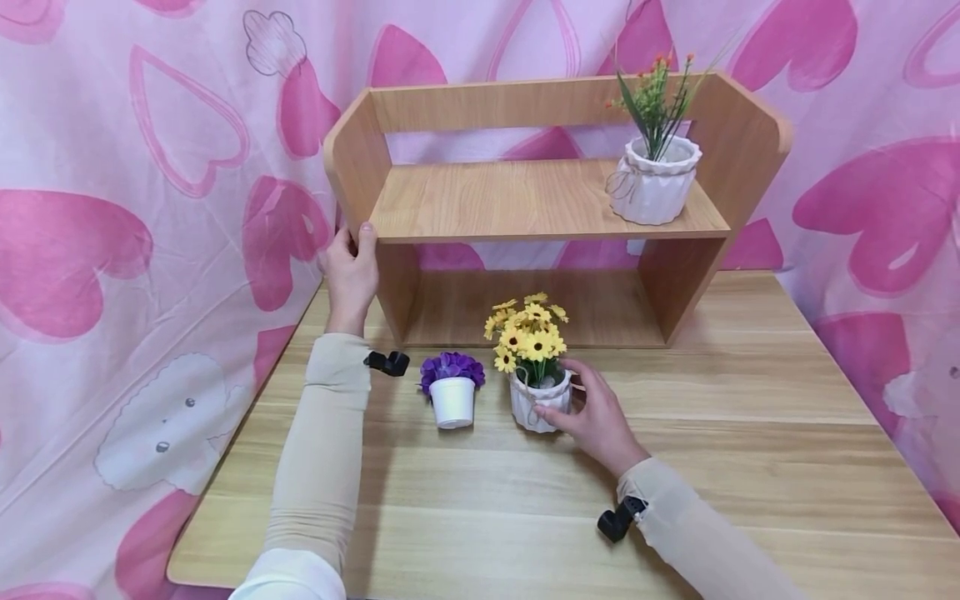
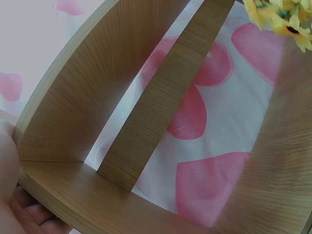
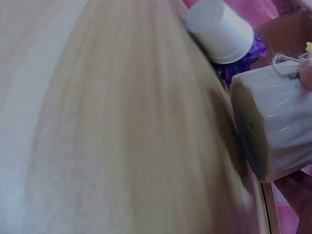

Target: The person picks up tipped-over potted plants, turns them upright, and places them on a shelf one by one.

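Observation:
My right hand [image 1: 600,417] grips a white ribbed pot [image 3: 280,117] of yellow daisies [image 1: 528,333], thumb and fingers on opposite sides. In the right wrist view the pot's underside shows, tilted just off the tabletop. At the left end of a wooden two-tier shelf [image 1: 480,200], my left hand [image 1: 352,271] holds the side panel [image 2: 83,92], thumb in front and fingers behind its edge. Between the hands, a small white pot with purple flowers [image 1: 453,367] lies tipped on the table, its base toward me.
A white pot with red-orange flowers and grass [image 1: 652,183] stands at the right of the upper tier. The shelf sits at the back of the wooden table [image 1: 480,517]. A pink heart-patterned curtain [image 1: 187,150] hangs behind and at both sides.

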`<action>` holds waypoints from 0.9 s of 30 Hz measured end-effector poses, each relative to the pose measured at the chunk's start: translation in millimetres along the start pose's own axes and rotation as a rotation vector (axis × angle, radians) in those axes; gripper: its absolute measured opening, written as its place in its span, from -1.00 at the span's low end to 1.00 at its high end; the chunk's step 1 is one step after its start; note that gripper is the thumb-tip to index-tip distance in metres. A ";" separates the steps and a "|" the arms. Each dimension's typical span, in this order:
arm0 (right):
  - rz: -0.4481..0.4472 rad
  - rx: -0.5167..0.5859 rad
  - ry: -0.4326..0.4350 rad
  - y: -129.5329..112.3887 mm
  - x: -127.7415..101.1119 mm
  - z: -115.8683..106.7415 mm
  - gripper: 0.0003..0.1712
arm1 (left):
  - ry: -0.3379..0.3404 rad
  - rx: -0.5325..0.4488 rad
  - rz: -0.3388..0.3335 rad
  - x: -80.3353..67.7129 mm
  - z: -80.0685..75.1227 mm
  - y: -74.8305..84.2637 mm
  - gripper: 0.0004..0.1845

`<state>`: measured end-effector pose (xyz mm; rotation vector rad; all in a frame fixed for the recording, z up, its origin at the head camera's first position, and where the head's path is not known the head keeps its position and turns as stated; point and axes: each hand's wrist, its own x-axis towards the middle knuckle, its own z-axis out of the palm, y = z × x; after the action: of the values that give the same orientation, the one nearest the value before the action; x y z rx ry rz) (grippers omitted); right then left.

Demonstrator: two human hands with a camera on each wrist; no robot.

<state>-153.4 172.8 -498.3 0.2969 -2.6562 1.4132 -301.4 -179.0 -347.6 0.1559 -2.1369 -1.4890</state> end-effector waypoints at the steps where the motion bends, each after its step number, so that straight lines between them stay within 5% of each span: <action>1: -0.011 0.001 0.000 0.5 -0.4 0.2 0.06 | -0.001 0.002 -0.003 0.1 -0.4 0.0 -0.44; 20: -0.135 0.024 -0.032 7.8 -4.7 5.6 0.10 | -0.006 -0.010 0.012 2.5 -2.4 -0.7 -0.45; 27: -0.065 0.219 -0.089 13.5 -3.2 4.6 0.28 | -0.036 -0.010 -0.026 1.3 -1.6 -0.9 -0.42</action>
<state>-153.4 176.8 -512.3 0.4729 -2.5338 1.7092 -301.9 -181.1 -347.6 0.1553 -2.1638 -1.5279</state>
